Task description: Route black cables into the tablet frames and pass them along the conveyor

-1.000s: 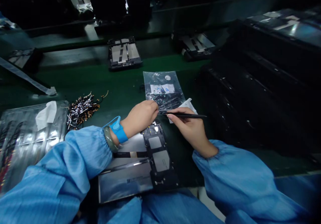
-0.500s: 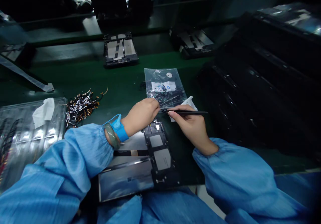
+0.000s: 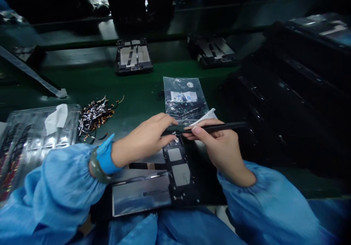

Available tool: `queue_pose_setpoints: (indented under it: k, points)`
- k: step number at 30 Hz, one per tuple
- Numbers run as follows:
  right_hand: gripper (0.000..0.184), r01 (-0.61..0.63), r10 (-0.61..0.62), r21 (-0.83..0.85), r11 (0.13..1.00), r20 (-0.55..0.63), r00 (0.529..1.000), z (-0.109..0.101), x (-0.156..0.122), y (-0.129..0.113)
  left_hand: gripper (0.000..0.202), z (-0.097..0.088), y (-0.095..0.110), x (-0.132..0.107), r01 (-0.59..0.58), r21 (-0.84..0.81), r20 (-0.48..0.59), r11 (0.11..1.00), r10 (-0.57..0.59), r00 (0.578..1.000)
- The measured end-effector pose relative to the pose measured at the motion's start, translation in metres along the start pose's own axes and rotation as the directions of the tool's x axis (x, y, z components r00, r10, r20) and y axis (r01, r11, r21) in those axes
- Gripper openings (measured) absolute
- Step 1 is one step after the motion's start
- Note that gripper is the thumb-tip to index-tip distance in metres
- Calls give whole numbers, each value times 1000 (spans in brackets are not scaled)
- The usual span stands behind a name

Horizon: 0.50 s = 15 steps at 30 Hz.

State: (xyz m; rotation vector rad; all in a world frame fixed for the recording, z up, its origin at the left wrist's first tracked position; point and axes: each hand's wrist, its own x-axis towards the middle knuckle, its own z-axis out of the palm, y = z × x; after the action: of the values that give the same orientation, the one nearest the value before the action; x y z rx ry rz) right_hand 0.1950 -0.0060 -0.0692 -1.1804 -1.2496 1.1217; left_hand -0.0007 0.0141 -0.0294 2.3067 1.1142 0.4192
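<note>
My right hand point(image 3: 219, 142) grips a pair of black tweezers point(image 3: 214, 128) between thumb and fingers, tips pointing left at the top end of an opened tablet point(image 3: 181, 175). My left hand point(image 3: 148, 137) reaches over that same end, thumb and forefinger apart, the thumb by the board's top edge; whether it touches is unclear. Grey panels and dark circuitry show in the tablet, and a silvery battery-like panel point(image 3: 141, 195) lies at its lower left. Just beyond both hands is a clear plastic bag point(image 3: 185, 98) of tiny dark parts, with a white scrap point(image 3: 205, 117) beside it.
A heap of small cables point(image 3: 95, 117) lies left on the green bench, next to a clear tray point(image 3: 41, 139) with a white paper piece point(image 3: 56, 119). Two more opened devices point(image 3: 134, 56) point(image 3: 212, 51) sit further back. Dark stacked shapes point(image 3: 287, 102) fill the right side.
My left hand has shifted from the bag's lower edge down to the tablet's top end, its thumb and forefinger parting. The tweezers have come lower, toward the tablet.
</note>
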Motion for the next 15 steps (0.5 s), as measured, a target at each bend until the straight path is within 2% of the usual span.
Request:
queue_pose_setpoints:
  k: [3, 7, 11, 15]
  points:
    - [19, -187, 150, 200, 962, 188, 971, 19, -5, -14, 19, -8, 12, -32, 25, -123, -57, 992, -32, 998]
    - [27, -421, 294, 318, 849, 376, 879, 41, -5, -23, 10, -10, 24, -59, 174, -235, -134, 956, -209, 969]
    - [28, -590, 391, 352, 726, 494, 777, 51, -4, -27, 8, -13, 29, -71, 290, -313, -130, 904, -344, 930]
    - [29, -661, 432, 353, 662, 542, 721, 53, -5, -27, 7, -15, 30, -75, 324, -360, -107, 875, -384, 917]
